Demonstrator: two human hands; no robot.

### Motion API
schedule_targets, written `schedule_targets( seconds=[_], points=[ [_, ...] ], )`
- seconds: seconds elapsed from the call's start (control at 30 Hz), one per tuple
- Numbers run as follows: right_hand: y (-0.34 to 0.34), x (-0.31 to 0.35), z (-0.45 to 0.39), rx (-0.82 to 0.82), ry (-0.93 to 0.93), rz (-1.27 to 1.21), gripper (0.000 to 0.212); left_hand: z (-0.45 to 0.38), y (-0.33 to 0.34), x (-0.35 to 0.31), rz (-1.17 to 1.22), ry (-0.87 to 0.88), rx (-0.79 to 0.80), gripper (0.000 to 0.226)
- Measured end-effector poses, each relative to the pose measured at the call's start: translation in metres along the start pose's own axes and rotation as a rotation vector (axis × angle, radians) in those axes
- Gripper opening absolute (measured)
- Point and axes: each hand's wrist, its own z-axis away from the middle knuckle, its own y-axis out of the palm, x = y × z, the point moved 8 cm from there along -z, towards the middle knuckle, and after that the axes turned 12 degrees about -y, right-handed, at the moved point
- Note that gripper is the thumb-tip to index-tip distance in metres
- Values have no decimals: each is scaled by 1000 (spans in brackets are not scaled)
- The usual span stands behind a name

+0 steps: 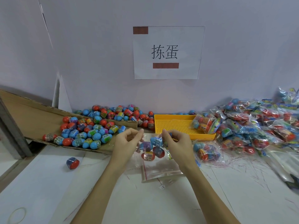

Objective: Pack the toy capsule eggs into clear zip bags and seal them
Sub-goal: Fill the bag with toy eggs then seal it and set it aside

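A clear bag (151,147) with 4 eggs (146,145) is pinched at its top by left hand (127,140) and right hand (175,139), above the table (48,191).

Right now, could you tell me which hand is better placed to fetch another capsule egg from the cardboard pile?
Probably the left hand: the loose red-and-blue capsule eggs on the brown cardboard sheet lie just to its left. The right hand sits farther away and pinches the clear zip bag.

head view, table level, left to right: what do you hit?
Pale rubber band → lone red-and-blue capsule egg → left hand → clear zip bag holding eggs → right hand → yellow perforated plastic tray → heap of packed clear bags.
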Motion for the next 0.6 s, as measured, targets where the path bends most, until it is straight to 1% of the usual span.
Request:
schedule_targets(
  seconds=[0.13, 0.23, 0.3, 0.33, 0.4, 0.47, 0.53, 0.6],
  points=[
    [0, 1, 0, -9, -19, 47, 28, 3, -7, -11, -126, 166, -117, 22],
    [1, 5, -1, 18, -70, 152, 25, 10, -11, -19, -229, 278, -218, 17],
    [-2, 7, -1, -10, -89, 194, 25, 15, -10, -22, -184, 312, -214, 19],
    [-6, 6, -1, -42, -81, 186, 25, 15, -8, -22, -133, 290, -185, 25],
    [-16, 0, 0, -128, -37, 112, 26, 11, -3, -18, -43, 173, -90, 37],
    [-21, -6, -1, -171, 33, 8, 26, 8, 3, -11, 40, 64, -8, 40],
    [-19, -9, -3, -124, 68, -28, 22, 5, 6, -4, 154, -21, 44, 30],
    [-8, -10, -3, -7, 107, -64, 22, 4, 3, -1, 238, -57, 45, 19]
  ],
)
